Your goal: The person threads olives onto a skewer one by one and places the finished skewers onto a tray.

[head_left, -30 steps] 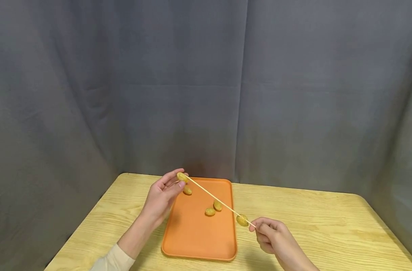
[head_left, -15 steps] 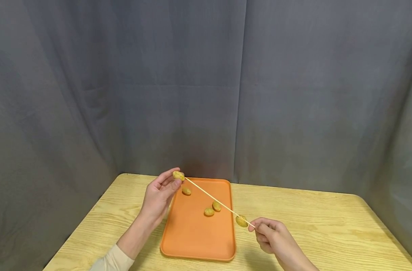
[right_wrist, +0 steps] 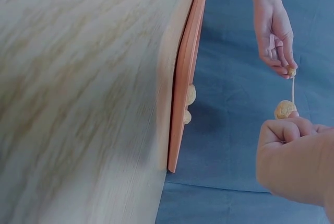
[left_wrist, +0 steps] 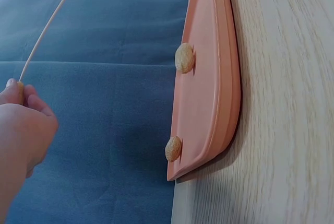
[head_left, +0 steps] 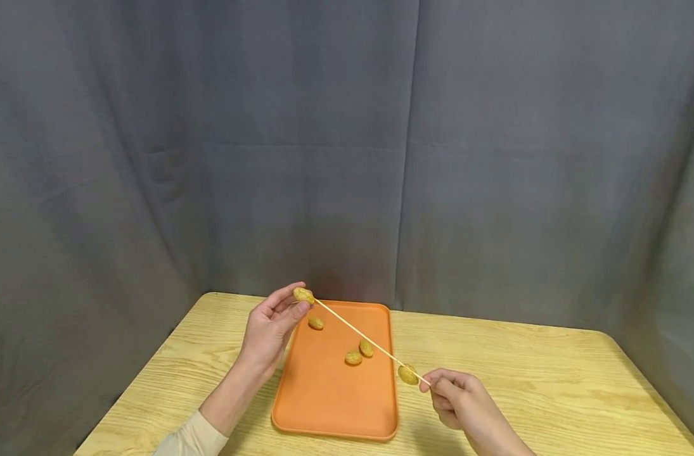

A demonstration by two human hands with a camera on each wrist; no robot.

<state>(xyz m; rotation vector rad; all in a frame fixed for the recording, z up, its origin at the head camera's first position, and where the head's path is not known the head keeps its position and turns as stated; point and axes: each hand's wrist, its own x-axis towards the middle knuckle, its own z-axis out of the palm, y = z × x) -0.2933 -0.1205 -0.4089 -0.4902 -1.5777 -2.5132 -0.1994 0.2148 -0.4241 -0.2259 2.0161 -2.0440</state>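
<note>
A thin wooden skewer slants above the tray, from upper left down to lower right. Its lower end is pinched by my right hand. Just beyond those fingertips, a yellow-brown, wrinkled oval fruit sits on the stick. My left hand holds another such oval fruit between thumb and fingers at the skewer's far end. Whether the tip is inside that fruit cannot be told. In the right wrist view, my right hand is close up, and the skewered fruit shows in front of it.
Below the skewer lies an orange tray on a wood-grain table. Three similar fruits lie in it: one at the far left and two side by side, a nearer one and a farther one. Grey curtains surround the table.
My left hand and its fruit have shifted slightly left, and the fruit is turned more sideways at the skewer's end. My right hand has stayed nearly still.
</note>
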